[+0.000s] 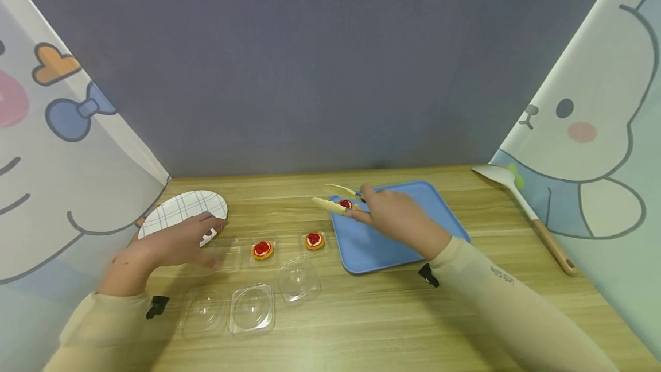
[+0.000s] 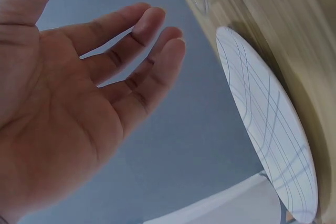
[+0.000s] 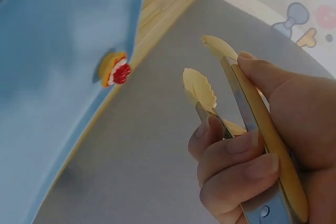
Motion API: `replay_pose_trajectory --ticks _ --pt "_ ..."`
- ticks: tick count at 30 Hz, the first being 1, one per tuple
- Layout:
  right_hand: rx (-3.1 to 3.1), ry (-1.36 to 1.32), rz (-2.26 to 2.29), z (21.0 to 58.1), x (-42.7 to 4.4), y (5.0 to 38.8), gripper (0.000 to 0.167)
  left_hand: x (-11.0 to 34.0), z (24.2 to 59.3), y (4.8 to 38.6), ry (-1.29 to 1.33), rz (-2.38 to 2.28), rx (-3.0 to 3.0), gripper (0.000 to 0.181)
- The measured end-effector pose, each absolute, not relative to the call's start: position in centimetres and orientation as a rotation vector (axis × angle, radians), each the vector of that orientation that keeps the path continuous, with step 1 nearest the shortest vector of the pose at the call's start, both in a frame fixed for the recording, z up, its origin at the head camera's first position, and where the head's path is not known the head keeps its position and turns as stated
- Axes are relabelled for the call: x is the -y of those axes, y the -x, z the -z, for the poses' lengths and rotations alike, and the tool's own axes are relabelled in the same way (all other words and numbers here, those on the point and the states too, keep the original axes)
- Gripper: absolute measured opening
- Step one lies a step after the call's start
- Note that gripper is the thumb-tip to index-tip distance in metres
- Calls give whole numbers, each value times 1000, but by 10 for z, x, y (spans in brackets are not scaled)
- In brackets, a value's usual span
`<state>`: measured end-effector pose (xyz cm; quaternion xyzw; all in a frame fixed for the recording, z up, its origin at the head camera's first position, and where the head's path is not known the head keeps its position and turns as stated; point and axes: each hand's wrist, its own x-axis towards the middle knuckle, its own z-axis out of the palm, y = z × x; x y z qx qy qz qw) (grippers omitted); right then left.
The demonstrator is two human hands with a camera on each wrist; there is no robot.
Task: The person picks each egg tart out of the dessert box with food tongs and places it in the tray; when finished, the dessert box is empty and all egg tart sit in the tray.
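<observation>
My right hand (image 1: 403, 214) grips yellow-tipped metal tongs (image 3: 257, 121) over the left far part of the blue tray (image 1: 382, 245). Their tips stand apart, with nothing pinched between them. A small tart with red topping (image 3: 114, 70) lies on the tray near its edge, below the tongs. My left hand (image 1: 178, 243) hovers beside the checked plate (image 1: 178, 211), fingers relaxed and palm bare in the left wrist view. Two more red-topped tarts, a left one (image 1: 263, 250) and a right one (image 1: 314, 240), sit in clear plastic box bases between the hands.
Clear domed plastic pieces, among them a square one (image 1: 251, 307) and a tilted one (image 1: 299, 280), lie at the front left. A white spatula with a wooden handle (image 1: 549, 245) lies along the right side. A grey wall (image 1: 330, 73) stands behind the wooden table.
</observation>
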<state>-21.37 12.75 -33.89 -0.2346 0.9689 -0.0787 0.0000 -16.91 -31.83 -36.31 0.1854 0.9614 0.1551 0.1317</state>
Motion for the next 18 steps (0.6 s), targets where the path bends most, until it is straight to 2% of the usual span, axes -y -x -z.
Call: replay_pose_trajectory --ticks 18 --pt "-2957 996 136 335 -65 193 56 282 382 187 -610 -460 -2716 99"
